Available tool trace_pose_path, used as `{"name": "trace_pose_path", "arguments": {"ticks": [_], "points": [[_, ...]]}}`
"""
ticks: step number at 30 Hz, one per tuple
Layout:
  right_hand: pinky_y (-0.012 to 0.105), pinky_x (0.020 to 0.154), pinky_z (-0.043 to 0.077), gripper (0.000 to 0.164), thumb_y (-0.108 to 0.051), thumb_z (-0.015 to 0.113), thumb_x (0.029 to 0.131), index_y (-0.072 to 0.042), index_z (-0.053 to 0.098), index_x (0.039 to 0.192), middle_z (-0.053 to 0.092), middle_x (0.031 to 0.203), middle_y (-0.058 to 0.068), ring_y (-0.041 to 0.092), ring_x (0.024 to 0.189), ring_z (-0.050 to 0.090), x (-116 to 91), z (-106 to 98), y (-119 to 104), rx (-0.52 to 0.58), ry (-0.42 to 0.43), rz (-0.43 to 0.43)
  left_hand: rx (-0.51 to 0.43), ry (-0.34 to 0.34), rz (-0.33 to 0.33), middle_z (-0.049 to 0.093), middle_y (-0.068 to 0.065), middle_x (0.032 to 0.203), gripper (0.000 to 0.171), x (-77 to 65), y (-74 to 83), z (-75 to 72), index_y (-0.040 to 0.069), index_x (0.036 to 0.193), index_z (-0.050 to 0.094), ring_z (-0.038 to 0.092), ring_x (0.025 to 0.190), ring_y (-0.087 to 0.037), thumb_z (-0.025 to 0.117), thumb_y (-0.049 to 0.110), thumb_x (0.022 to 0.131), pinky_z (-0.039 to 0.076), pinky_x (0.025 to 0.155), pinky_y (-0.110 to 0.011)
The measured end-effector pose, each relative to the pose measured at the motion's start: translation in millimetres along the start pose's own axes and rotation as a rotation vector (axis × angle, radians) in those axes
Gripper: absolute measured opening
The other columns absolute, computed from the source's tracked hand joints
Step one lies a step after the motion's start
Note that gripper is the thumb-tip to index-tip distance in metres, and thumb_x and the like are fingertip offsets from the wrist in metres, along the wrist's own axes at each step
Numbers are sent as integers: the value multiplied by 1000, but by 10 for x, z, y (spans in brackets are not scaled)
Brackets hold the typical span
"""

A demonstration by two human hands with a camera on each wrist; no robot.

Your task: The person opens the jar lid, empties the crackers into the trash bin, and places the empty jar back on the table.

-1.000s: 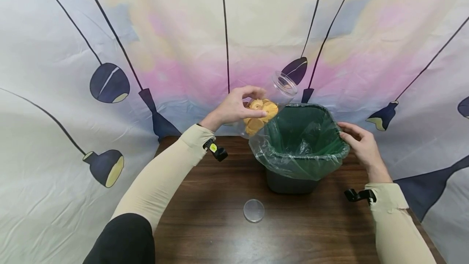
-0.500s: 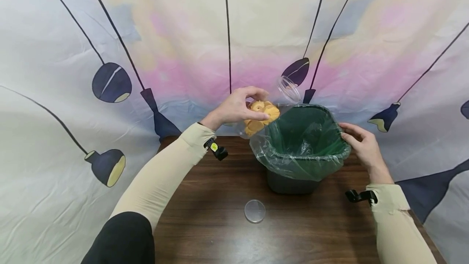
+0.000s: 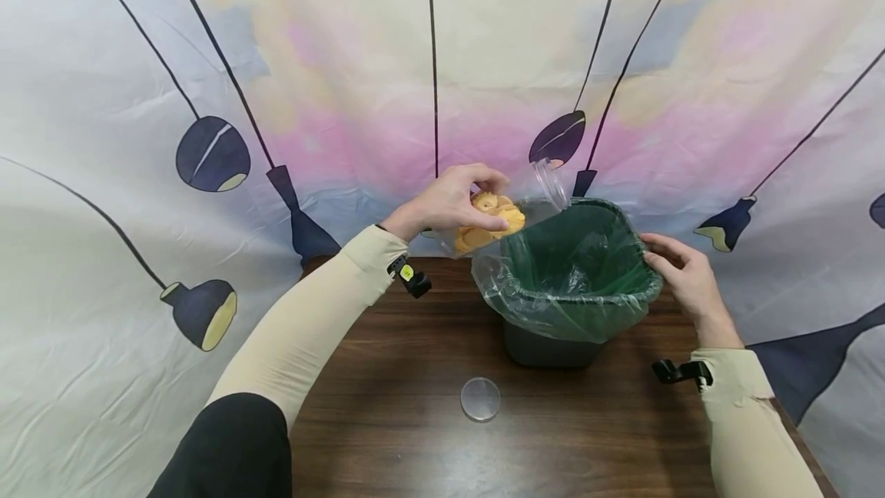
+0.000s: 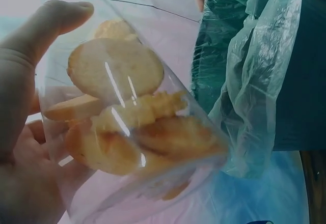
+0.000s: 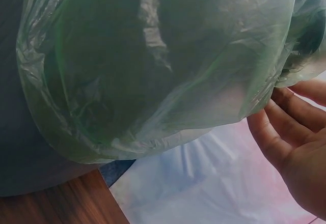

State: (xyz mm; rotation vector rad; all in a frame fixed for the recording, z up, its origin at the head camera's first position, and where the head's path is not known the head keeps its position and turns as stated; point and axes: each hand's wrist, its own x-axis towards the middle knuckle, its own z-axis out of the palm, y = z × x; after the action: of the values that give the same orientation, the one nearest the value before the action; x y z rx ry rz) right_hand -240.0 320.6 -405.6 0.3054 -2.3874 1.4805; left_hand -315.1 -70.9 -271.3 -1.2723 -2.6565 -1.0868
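Note:
My left hand [image 3: 449, 198] grips a clear plastic jar [image 3: 539, 210] by its lower part, thumb and fingers on opposite sides. Several round golden biscuits [image 3: 501, 219] lie at the jar's bottom end. The jar leans to the right, its open mouth close over the left back rim of a dark trash bin [image 3: 553, 348]. A translucent green bag [image 5: 147, 81] lines the bin and folds down over its outside. My right hand [image 3: 684, 283] touches the bin's right rim with extended fingers, their tips against the bag in the right wrist view.
A round clear lid [image 3: 480, 399] lies flat on the brown wooden table [image 3: 387, 421] in front of the bin. Behind the table hangs a pastel cloth [image 3: 346, 60] printed with dark lamps.
The jar has tipped further to the right, its mouth dropping toward the bin's rim. The biscuits stay at the bottom end. The right hand holds its place at the rim.

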Motion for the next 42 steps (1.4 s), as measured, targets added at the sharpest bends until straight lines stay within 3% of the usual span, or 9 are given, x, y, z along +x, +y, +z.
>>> {"name": "trace_pose_path", "arguments": {"ticks": [13,23,30,36,42], "points": [[6,79,44,39,-18,55,100,1,56,133,59,112,-26,-8,104,55,2,4,-5,4,1,-2,173,-79,12,63,-4,111,69,67,26,-83,6,128,61,55,101,-15,84,37,71,48,87,-26],[6,80,44,39,-18,56,99,2,56,133,59,112,-26,-9,103,55,11,11,-14,6,3,-10,302,-201,69,60,-2,101,60,152,71,-123,8,117,64,52,87,-14,81,42,72,45,72,-24],[6,80,43,39,-16,56,99,2,55,134,59,114,-25,-9,104,54,11,21,-3,11,-4,-16,340,-271,80,57,-2,92,49,193,138,-140,9,105,65,48,81,-15,80,41,72,41,66,-25],[7,77,43,37,-11,55,99,0,56,134,58,112,-26,-13,101,53,26,51,-12,-27,-10,-12,348,-314,62,58,-3,88,41,212,164,-146,9,94,63,51,77,-15,81,37,71,44,62,-24],[6,77,43,37,-16,55,100,-2,57,133,58,111,-27,-12,100,53,35,38,-22,-32,5,5,399,-335,69,59,-2,88,41,251,201,-147,10,95,64,52,77,-15,81,38,71,45,62,-25]]}}
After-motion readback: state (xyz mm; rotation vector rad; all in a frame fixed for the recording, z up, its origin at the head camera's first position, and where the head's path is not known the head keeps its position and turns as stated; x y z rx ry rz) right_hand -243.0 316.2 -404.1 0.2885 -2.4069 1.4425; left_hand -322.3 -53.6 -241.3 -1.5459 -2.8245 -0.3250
